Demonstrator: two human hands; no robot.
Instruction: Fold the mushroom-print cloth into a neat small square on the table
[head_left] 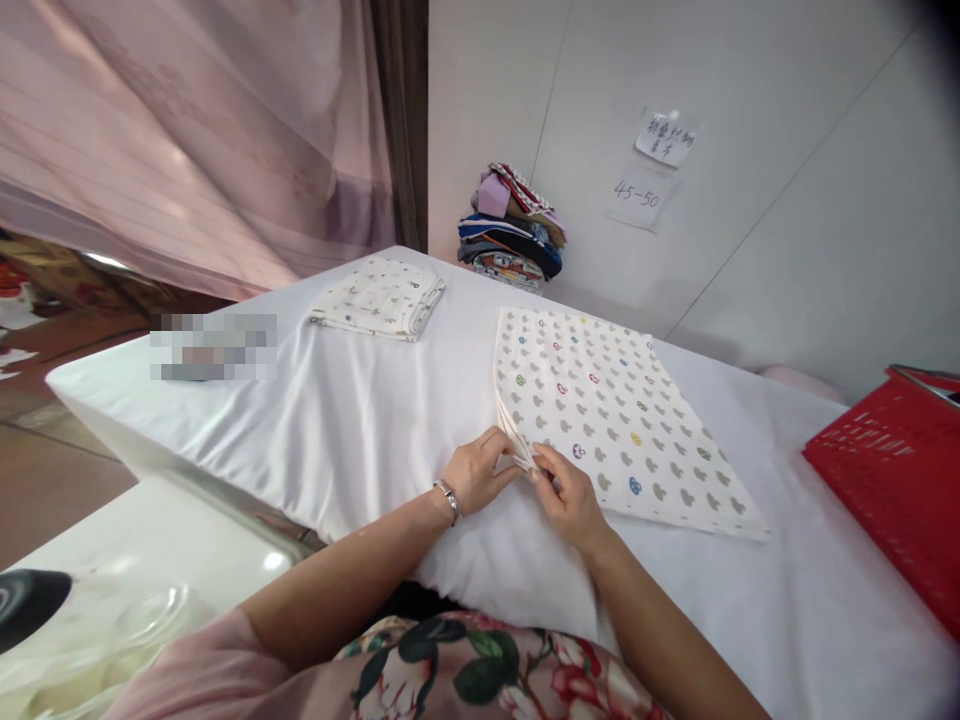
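Note:
A white cloth printed with small grey and coloured shapes (pixel 615 410) lies folded flat on the white-covered table (pixel 360 420). Its layered near-left corner is pinched between both hands. My left hand (pixel 476 472), with a bracelet at the wrist, grips the stacked edges from the left. My right hand (pixel 570 490) pinches the same corner from the right, fingers closed on the layers. A second folded white patterned cloth (pixel 381 297) rests further back on the left, away from both hands.
A pile of folded colourful fabrics (pixel 514 230) sits at the table's far edge against the wall. A red plastic basket (pixel 896 480) stands at the right. Paper notes (pixel 652 165) hang on the wall. A pink curtain (pixel 195 130) hangs at the left.

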